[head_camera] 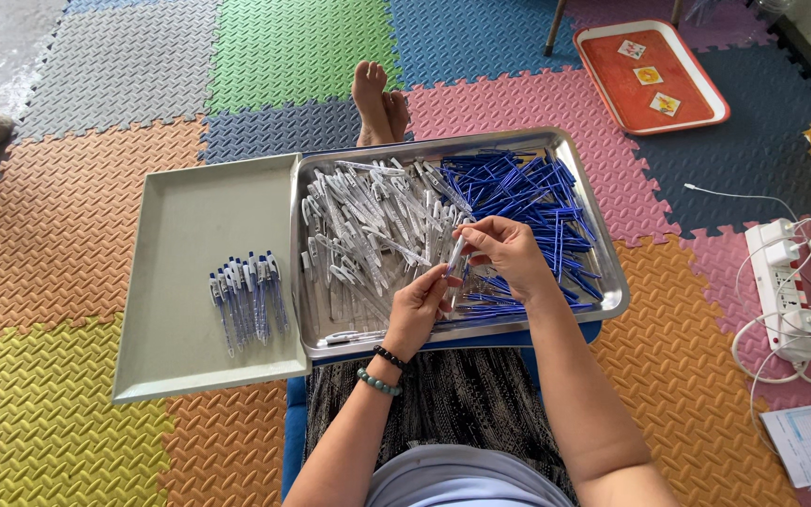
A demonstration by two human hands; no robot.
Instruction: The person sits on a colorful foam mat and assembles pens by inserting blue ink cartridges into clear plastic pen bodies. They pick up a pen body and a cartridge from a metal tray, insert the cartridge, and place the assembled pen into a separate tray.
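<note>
We sit on a floor of interlocking foam mats (77,225) in orange, yellow, green, grey, blue and pink, with two trays across our lap. The shiny rectangular steel tray (612,299) carries a heap of clear plastic pen barrels (368,216) over its left and middle part and a heap of thin blue pen refills (518,188) against its far right corner and right edge. Touching its left edge lies a pale grey plastic tray (190,216), and near that tray's right edge rests a small row of assembled clear-and-blue pens (248,296).

Above the steel tray's near edge, our left hand (417,310) pinches the lower end of one clear pen barrel (455,255) between thumb and fingertips, so the barrel rises tilted out of the grip. Our right hand (509,253) closes its fingertips on the upper end of the same barrel, just above the left. We cannot tell whether a refill is inside it.

Well apart, at the far right of the floor, lies an orange rectangular tray (612,89), and at the right a white power strip (781,291) with cables.
</note>
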